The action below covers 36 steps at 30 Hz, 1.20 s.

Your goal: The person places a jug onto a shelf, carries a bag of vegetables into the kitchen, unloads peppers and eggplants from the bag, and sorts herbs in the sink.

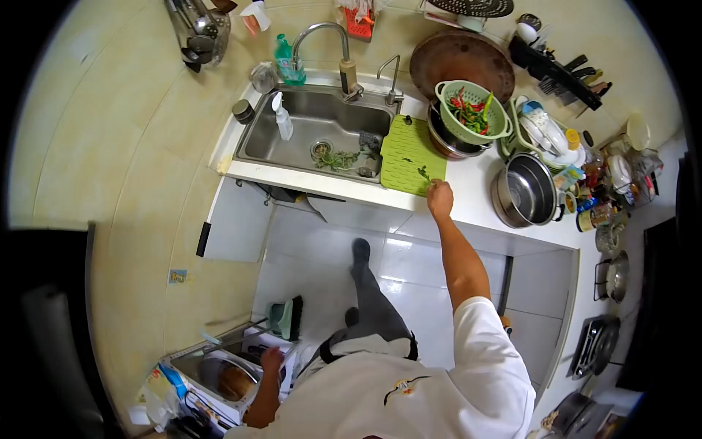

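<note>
My right hand [439, 199] is closed at the front edge of the green mat [402, 157], its fingers pinched on a small leafy sprig [423, 173]. Just behind the mat, a light green colander [499, 126] holds red and green chili peppers [472, 111]; it rests on a metal bowl [443, 139]. My left hand [272, 360] hangs low by my side, near a box of household things [232, 377]. Its fingers are too small and dark to make out.
Left of the mat is a steel sink [256, 135] with green plant scraps [336, 159] and a white spray bottle [281, 117]. A steel pot [524, 190] stands at the right on the counter, before a dish rack [545, 135]. A broom head [285, 318] is on the lower left.
</note>
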Motion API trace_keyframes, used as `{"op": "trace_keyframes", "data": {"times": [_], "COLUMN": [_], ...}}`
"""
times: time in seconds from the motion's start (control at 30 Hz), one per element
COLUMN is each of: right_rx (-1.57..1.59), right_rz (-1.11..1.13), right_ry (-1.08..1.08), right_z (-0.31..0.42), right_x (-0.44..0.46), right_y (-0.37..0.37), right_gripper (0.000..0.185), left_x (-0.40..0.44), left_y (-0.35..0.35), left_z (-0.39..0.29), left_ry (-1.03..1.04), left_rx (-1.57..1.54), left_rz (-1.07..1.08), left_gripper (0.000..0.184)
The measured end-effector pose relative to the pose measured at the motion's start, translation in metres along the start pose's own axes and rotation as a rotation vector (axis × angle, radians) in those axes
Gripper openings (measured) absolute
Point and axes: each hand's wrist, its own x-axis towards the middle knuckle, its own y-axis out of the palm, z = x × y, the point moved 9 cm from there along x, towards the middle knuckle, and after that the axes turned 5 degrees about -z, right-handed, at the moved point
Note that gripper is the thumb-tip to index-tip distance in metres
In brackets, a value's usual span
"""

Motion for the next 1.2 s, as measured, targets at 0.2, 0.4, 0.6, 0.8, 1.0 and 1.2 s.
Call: {"op": "trace_keyframes", "data": {"times": [0.2,0.4,0.6,0.8,1.0,1.2], "right_rx": [-0.082,0.121,0.085,0.061,0.76,1.095], "right_rz": [0.16,0.199,0.248,0.278,0.295,0.534], "right_ry": [0.085,0.034,-0.106,-0.01,0.488,0.64], "right_z": [-0.007,0.017,0.053,0.035,0.058,0.138], "right_x": [0.039,0.072,0.1,0.102,0.094,0.084], "right_y": [0.051,0.069,0.106,0.128,0.133,0.15], "right_gripper": [0.018,0.01,0.021,0.016,0.007,0.019], "left_x": [0.067,0.12,0.16,0.18,0.164,0.2], "left_y": [0.074,0.192,0.341,0.482,0.603,0.653], "left_z": [-0.159,-0.29,-0.427,-0.509,-0.539,-0.517], "left_ry": [0.196,0.372,0.607,0.703,0.496,0.166], "left_rx": [0.474,0.447,0.648,0.461,0.34,0.014], "left_rz": [-0.107,-0.015,0.166,0.414,0.702,0.701], "left_gripper": [0.03,0.028,0.025,0.022,0.029,0.032]}}
